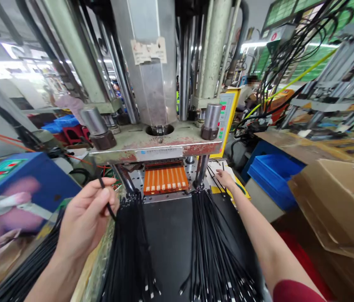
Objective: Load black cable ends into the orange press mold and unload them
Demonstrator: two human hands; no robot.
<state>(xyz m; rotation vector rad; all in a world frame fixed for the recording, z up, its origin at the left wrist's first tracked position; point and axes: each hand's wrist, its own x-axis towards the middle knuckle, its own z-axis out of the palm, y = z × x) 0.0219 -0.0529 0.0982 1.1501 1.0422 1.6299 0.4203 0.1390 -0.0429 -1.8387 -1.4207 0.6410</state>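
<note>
My left hand (85, 212) is raised left of the press, closed in a pinch on a thin black cable (110, 209). My right hand (226, 179) reaches out beyond the press's right column, over thin black cables (212, 173) lying on a white and yellow surface. Its fingers look stretched out and partly apart; whether they touch a cable is hard to see. Between the hands, an orange mould (165, 178) with a row of pale slots sits on the press bed. A bundle of black cables (126, 251) hangs at the left, another bundle (210, 243) at the right.
The press's steel crosshead (158, 144) and columns stand above the mould. At left are a blue control box (35, 184) and a blurred pink fan (3, 205). A blue bin (271, 176) and cardboard box (337, 205) stand right. Another person (247, 94) is behind.
</note>
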